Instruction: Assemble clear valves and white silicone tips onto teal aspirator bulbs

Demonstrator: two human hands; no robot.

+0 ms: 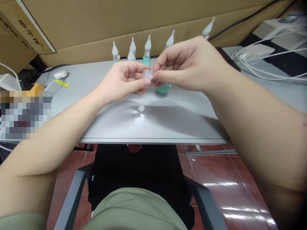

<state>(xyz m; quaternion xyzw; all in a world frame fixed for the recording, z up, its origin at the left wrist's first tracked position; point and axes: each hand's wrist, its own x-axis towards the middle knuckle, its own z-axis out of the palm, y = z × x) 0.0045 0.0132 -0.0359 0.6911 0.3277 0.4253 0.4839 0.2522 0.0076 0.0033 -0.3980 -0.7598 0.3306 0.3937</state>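
Clear plastic piece point(146, 74) hangs in fingers point(137, 84) well behind front table edge point(153, 141).

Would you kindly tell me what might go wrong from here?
The small clear piece might slip, since the left hand and right hand hold it only by the fingers. The loose white round piece on the table could get brushed away. The teal bulb behind the right hand might be knocked.

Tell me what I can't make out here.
In the head view:
Small clear plastic piece: partly covered by the left hand and right hand.
Rightmost white tapered tip: lower end hidden behind the right hand.
Black handwriting on brown cardboard: too blurred to read.
Pixelated patch: contents masked.
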